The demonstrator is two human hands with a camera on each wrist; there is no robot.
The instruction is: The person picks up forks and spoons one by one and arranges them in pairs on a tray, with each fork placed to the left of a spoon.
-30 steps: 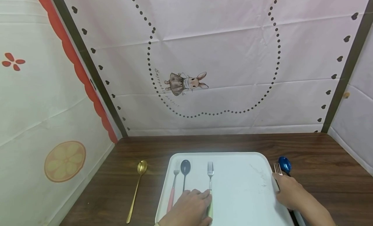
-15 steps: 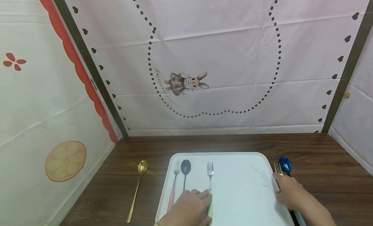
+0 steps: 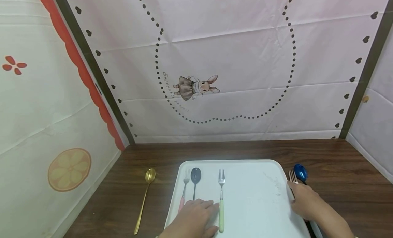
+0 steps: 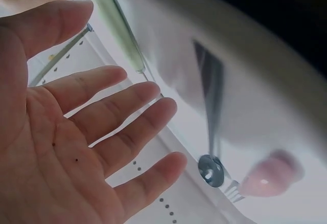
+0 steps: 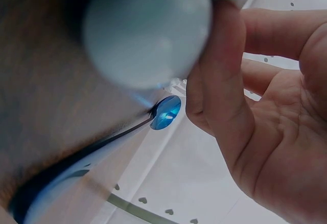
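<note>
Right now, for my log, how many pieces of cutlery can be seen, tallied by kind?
Forks: 3 (pink-handled fork, green-handled fork, fork beside the blue spoon)
Spoons: 3 (gold spoon, dark grey spoon, blue spoon)
Total: 6

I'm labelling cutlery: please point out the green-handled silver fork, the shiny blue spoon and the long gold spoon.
Green-handled silver fork (image 3: 221,211), head view: on its green handle.
Shiny blue spoon (image 3: 300,172), head view: on its bowl.
Long gold spoon (image 3: 142,204), head view: on its handle.
</note>
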